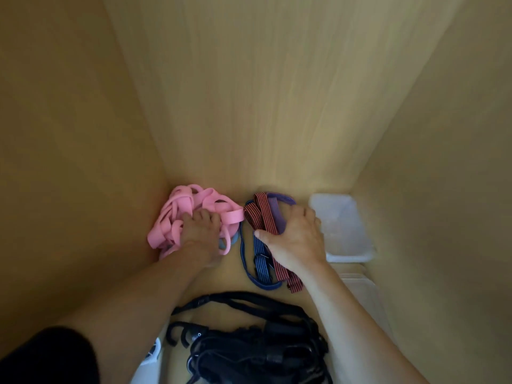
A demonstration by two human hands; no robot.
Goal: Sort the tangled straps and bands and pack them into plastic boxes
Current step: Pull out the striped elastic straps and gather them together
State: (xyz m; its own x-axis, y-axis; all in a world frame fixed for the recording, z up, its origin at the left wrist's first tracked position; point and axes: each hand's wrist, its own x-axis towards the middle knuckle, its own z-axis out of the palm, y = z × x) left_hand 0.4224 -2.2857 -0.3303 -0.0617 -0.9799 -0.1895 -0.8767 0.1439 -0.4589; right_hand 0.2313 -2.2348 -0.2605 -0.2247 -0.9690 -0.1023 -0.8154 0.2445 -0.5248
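Note:
A tangle of pink bands (pixel 177 212) lies in the back left corner of a wooden compartment. My left hand (pixel 201 227) rests on top of it with its fingers dug into the pile. A bluish band (pixel 234 241) peeks out under the pink ones. To the right lie a red striped strap (pixel 261 214), a blue striped strap (pixel 260 261) and a purple band (pixel 277 209). My right hand (pixel 293 239) lies over these straps, fingers curled round the purple and red ones, thumb on the red strap. A clear plastic box (pixel 346 231) stands at the right wall.
A heap of black straps with hooks (pixel 249 342) lies at the near edge. Wooden walls (pixel 249 92) close the space at left, back and right. Stacked clear lids or boxes (pixel 357 278) sit in front of the plastic box. A white object (pixel 153 353) shows at bottom left.

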